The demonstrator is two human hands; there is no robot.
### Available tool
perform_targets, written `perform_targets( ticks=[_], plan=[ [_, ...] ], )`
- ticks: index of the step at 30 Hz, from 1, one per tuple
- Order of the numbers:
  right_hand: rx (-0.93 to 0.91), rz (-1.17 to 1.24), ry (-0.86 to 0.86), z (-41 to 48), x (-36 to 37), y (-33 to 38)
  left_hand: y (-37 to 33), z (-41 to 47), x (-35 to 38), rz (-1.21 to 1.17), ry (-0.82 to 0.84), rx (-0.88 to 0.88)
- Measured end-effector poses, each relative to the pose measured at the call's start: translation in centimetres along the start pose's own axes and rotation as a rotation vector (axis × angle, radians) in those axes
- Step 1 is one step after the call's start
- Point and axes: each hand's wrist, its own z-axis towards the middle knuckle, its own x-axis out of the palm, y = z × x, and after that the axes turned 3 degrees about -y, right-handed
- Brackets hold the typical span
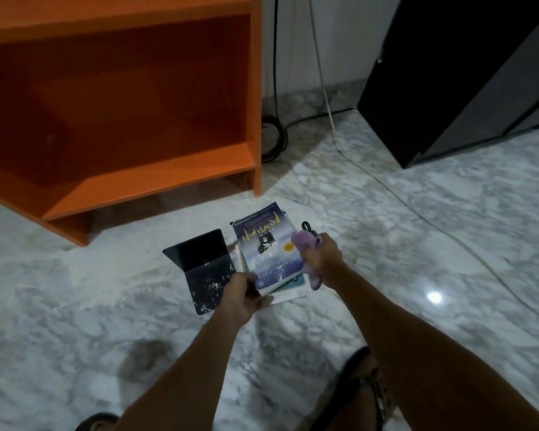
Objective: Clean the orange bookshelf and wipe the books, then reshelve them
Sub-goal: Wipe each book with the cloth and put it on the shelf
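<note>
The orange bookshelf [156, 178] stands at the upper left with its visible shelves bare. A stack of books [266, 250] lies on the marble floor in front of it; the top one has a blue-purple cover with yellow lettering. My left hand [246, 295] grips the near corner of the stack. My right hand [322, 255] is closed around a purple cloth [305, 241] pressed against the top book's right edge.
A dark tablet case [204, 269], flecked with white, lies open just left of the stack. A black cabinet [455, 79] stands at the upper right. Black and white cables [330, 119] run down the wall and across the floor. My sandalled feet show at the bottom edge.
</note>
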Motion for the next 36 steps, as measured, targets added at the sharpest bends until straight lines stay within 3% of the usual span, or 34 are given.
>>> perform_targets(
  ticks=[3, 5, 9, 14, 17, 20, 22, 24, 27, 36],
  plan=[
    [-0.005, 0.096, 0.022, -3.1, -1.5, 2.5, -0.7, -2.1, 0.2, -0.128, 0.109, -0.013],
    [-0.019, 0.329, 0.068, -4.6, -2.4, 3.5, -1.4, -3.6, 0.4, -0.118, 0.137, 0.03],
    [-0.119, 0.434, 0.134, -7.8, -4.6, 6.5, -3.4, -8.1, 1.1, -0.17, 0.267, 0.15],
    [-0.253, 0.245, 0.12, -11.7, -7.9, 11.0, -6.6, -14.6, 2.4, -0.129, 0.409, 0.395],
    [-0.442, -0.14, -0.202, -14.0, -9.2, 14.3, -7.9, -17.2, 2.2, -0.095, 0.461, 0.478],
    [-0.739, -0.096, -0.376, -16.9, -8.7, 17.3, -8.9, -18.8, 1.8, -0.04, 0.475, 0.556],
    [-0.966, -0.127, -0.286, -19.1, -7.0, 18.4, -9.5, -20.2, 1.9, -0.012, 0.506, 0.599],
    [-1.145, -0.338, -0.159, -20.4, -4.7, 18.3, -9.8, -21.7, 1.9, 0.026, 0.543, 0.644],
    [-1.332, -0.429, -0.119, -19.8, -3.0, 18.1, -10.0, -23.5, 1.5, 0.102, 0.585, 0.722],
    [-1.229, -0.255, -0.296, -19.2, -3.0, 20.3, -11.4, -25.1, -0.6, 0.149, 0.647, 0.769]
  ],
)
